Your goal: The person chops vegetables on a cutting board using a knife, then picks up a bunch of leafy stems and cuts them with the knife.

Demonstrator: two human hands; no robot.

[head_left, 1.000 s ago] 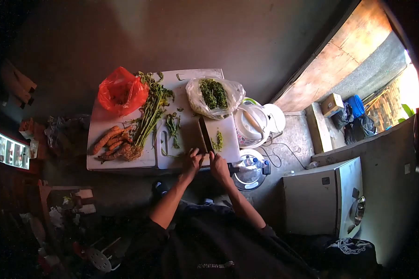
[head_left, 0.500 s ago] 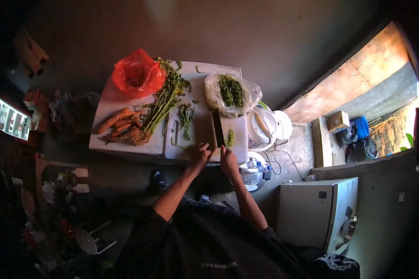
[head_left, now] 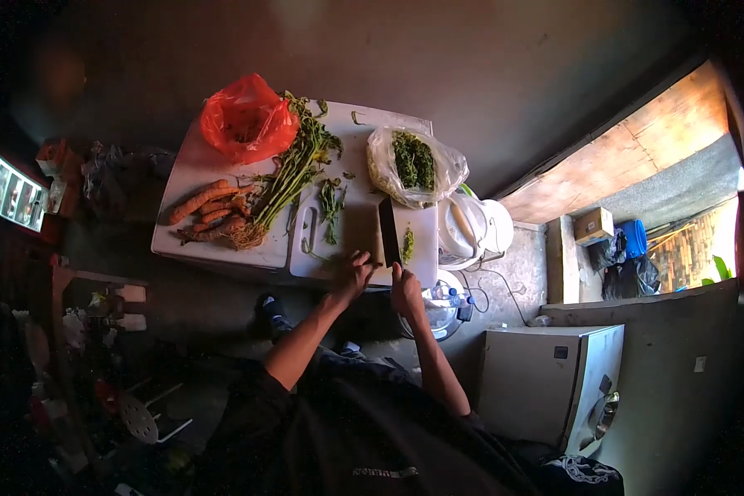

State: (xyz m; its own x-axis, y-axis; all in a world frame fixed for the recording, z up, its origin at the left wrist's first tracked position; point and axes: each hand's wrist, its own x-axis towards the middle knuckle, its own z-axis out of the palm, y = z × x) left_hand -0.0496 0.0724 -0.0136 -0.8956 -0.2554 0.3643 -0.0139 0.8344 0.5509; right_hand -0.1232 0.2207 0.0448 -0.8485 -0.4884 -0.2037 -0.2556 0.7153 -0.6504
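The blade [head_left: 390, 234] by the right fingers is dark, almost black. Beyond the left fingers, the thin plastic bag [head_left: 250, 121] is bright red, and the knobbly roots [head_left: 200, 204] are orange-brown. The flat rectangular cutting board [head_left: 422, 234] under the fingers is white. The leafy stalks [head_left: 288, 183], leftward of the fingers, are green.

Daylight enters my room at far right, past a dark wall [head_left: 471, 66], concrete floor [head_left: 527, 277] and pale cabinet [head_left: 525, 376].

I wear a black top [head_left: 347, 417] with small pale lettering [head_left: 384, 474]. Its dark sleeves [head_left: 260, 393] leave my forearms bare.
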